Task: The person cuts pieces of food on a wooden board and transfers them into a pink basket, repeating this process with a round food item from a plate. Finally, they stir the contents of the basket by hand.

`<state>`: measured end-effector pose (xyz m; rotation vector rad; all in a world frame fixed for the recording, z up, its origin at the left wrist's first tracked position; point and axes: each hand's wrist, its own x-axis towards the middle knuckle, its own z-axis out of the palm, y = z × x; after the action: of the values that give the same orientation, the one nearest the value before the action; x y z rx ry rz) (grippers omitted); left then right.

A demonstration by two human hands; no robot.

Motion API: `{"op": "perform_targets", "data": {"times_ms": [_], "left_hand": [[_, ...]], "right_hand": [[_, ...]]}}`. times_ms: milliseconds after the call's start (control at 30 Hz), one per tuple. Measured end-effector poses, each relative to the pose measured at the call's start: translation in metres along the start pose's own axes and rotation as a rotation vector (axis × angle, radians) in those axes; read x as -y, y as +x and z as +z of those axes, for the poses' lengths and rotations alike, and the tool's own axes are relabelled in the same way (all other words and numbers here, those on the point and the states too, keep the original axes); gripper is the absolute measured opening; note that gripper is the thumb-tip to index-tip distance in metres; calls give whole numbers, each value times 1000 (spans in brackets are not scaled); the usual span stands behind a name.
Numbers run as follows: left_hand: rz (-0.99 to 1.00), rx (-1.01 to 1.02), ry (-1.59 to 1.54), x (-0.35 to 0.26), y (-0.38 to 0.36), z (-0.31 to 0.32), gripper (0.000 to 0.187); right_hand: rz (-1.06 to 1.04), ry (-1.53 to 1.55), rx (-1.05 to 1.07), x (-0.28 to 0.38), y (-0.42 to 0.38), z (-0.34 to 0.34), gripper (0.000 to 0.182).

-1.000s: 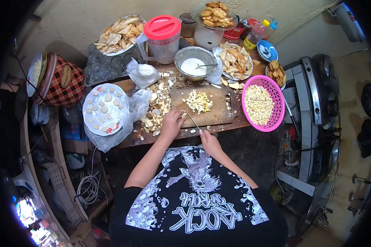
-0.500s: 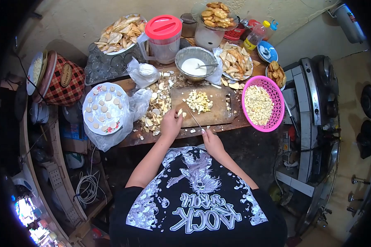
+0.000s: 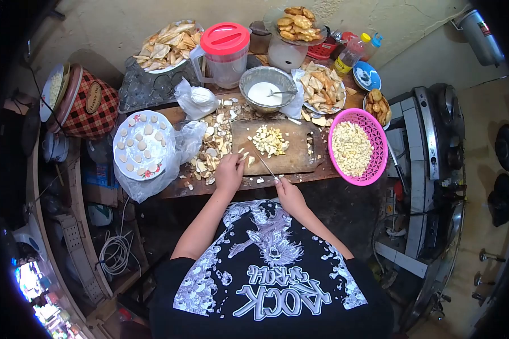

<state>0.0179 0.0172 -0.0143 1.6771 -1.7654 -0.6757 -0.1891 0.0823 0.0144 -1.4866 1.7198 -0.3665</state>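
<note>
My right hand (image 3: 289,193) is wrapped round the handle of a knife (image 3: 264,163), whose thin blade points up and left over the wooden cutting board (image 3: 300,133). At the board's lower left corner, my left hand (image 3: 230,171) pinches a small pale piece (image 3: 242,157) between its fingertips. Chopped yellowish-white pieces (image 3: 270,140) lie heaped mid-board, just beyond the blade. Peelings and scraps (image 3: 216,144) are strewn along the board's left side.
A pink basket (image 3: 382,164) of diced pieces stands right of the board. Left is a plate (image 3: 123,135) with small discs. Behind are a metal bowl (image 3: 246,85) of white liquid, a red-lidded jug (image 3: 225,62) and plates of folded pastries.
My left hand has shifted slightly left, away from the blade. A pale piece now lies on the board beside its fingers. The view has also moved a little.
</note>
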Motion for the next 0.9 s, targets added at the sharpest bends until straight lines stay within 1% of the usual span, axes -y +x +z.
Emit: {"op": "perform_targets", "data": {"times_ms": [33, 133, 233, 333, 433, 633, 900], "left_hand": [[-22, 17, -20, -3, 0, 0, 22], [73, -106, 49, -19, -4, 1, 22], [-18, -102, 73, -33, -11, 1, 23], [68, -128, 164, -25, -16, 12, 20], [61, -85, 147, -18, -13, 21, 18], [105, -136, 158, -26, -7, 22, 16], [59, -152, 193, -35, -5, 32, 18]], "right_hand": [[-22, -2, 4, -3, 1, -2, 37], [-29, -16, 49, -9, 4, -11, 37], [-44, -21, 96, -11, 6, -23, 37], [-85, 6, 116, -20, 10, -30, 37], [-100, -21, 166, -25, 15, -35, 38], [-108, -28, 224, -27, 24, -48, 41], [-123, -64, 270, -27, 30, -56, 43]]}}
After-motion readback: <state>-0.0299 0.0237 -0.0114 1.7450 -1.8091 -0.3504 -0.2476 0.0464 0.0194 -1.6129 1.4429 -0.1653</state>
